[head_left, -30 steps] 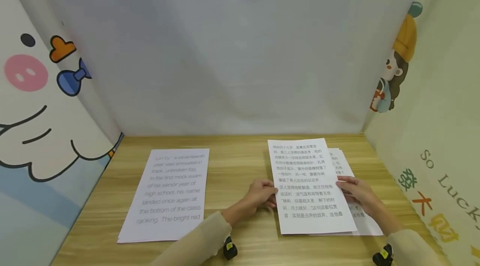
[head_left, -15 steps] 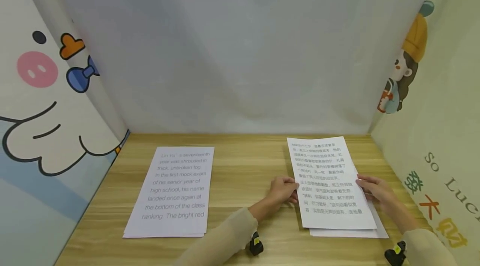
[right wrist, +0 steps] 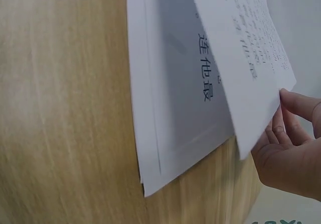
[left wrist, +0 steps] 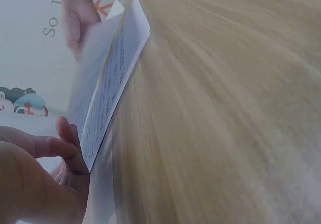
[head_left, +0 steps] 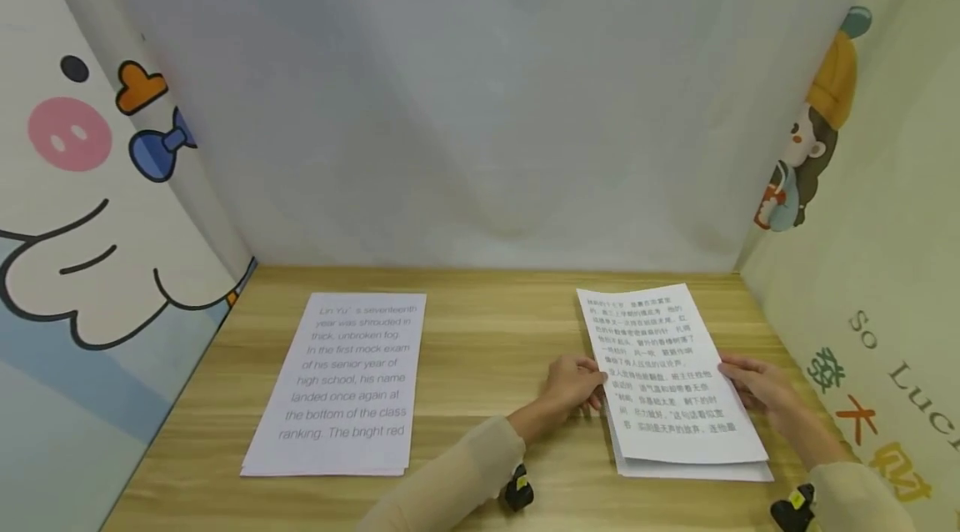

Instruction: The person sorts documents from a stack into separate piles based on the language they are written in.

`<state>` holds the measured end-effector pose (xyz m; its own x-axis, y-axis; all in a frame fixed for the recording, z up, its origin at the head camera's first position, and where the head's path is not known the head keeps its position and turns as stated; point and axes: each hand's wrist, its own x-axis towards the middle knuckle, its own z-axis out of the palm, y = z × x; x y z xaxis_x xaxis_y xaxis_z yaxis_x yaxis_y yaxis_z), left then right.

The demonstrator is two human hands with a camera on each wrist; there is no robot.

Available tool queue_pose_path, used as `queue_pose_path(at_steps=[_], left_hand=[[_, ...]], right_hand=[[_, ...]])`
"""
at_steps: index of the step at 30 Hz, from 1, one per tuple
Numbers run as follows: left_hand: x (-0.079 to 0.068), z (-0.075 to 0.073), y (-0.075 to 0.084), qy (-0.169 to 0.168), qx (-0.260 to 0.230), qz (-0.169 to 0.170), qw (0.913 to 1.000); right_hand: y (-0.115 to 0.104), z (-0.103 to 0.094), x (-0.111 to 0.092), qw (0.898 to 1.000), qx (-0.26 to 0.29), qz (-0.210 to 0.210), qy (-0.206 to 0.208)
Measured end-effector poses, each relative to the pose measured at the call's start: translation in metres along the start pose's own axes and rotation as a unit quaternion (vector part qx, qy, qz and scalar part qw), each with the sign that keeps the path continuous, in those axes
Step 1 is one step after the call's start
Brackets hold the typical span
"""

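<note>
A printed sheet of paper (head_left: 660, 373) with Chinese text is held between both hands at the right of the table. My left hand (head_left: 573, 386) pinches its left edge, and my right hand (head_left: 761, 390) pinches the right edge between thumb and fingers. Beneath it lies a small stack of printed sheets (right wrist: 175, 118) on the wood. In the right wrist view the held sheet is lifted clear of that stack at the near corner. From the head view, the stack shows only as a strip along the bottom and left, nearly lined up with the sheet.
Another stack of paper (head_left: 337, 382), printed in English, lies at the left of the wooden table (head_left: 487, 332). A pale curtain (head_left: 487, 98) stands behind the table. Cartoon-printed panels (head_left: 862, 223) border both sides.
Both hands have carried the Chinese sheet rightward over the stack beneath it, then lowered it slightly. Less of the stack shows at the right now. The head view has shifted a little.
</note>
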<state>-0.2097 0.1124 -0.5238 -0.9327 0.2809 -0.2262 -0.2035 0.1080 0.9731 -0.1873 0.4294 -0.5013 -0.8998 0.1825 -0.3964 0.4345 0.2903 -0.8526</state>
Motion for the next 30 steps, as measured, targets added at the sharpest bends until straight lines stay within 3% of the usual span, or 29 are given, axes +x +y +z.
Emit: queue_pose_path(at_steps=[10, 17, 25, 30], left_hand=[[0.003, 0.004, 0.004, -0.020, 0.019, 0.007, 0.9996], [0.003, 0.004, 0.003, -0.020, 0.037, -0.016, 0.9990], [-0.001, 0.003, 0.002, -0.031, 0.015, -0.053, 0.9980], [-0.003, 0.002, 0.000, -0.035, 0.030, -0.050, 0.9977]], right_hand=[[0.004, -0.006, -0.001, 1.000, -0.013, -0.010, 0.001], [0.008, -0.004, -0.002, 0.999, -0.035, -0.036, -0.012], [0.012, -0.010, -0.004, 0.996, -0.071, -0.060, -0.015], [0.016, -0.013, -0.002, 0.995, -0.083, -0.060, -0.014]])
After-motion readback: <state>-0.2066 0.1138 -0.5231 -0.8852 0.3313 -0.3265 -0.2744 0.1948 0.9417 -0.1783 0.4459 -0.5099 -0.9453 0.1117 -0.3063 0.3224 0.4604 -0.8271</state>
